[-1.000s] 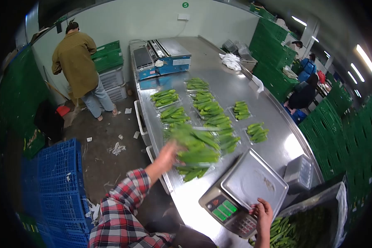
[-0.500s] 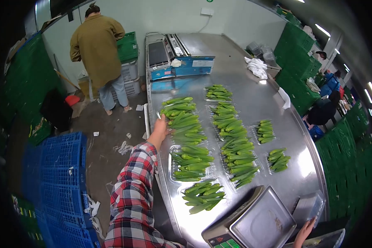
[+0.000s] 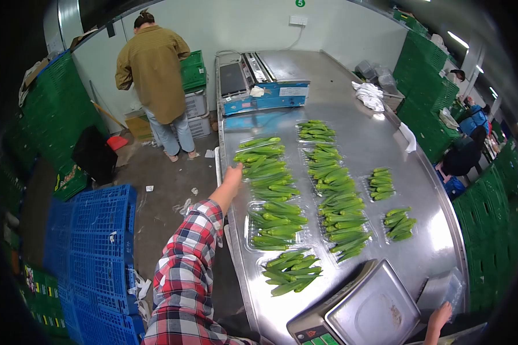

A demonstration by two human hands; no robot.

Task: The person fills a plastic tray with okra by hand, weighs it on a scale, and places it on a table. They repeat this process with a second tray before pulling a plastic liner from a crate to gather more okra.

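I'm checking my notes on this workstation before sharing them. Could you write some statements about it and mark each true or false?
1. The left hand is beside slim green okra pods. True.
2. The right hand is on the blue-sided metal machine. False: the hand is at the stack of clear plastic trays.
3. The square silver scale pan bears okra. False: no okra lies on the pan.
4. The machine stands beyond the okra on the shiny metal table. True.
5. The person in the brown shirt faces the camera. False: their back is turned.
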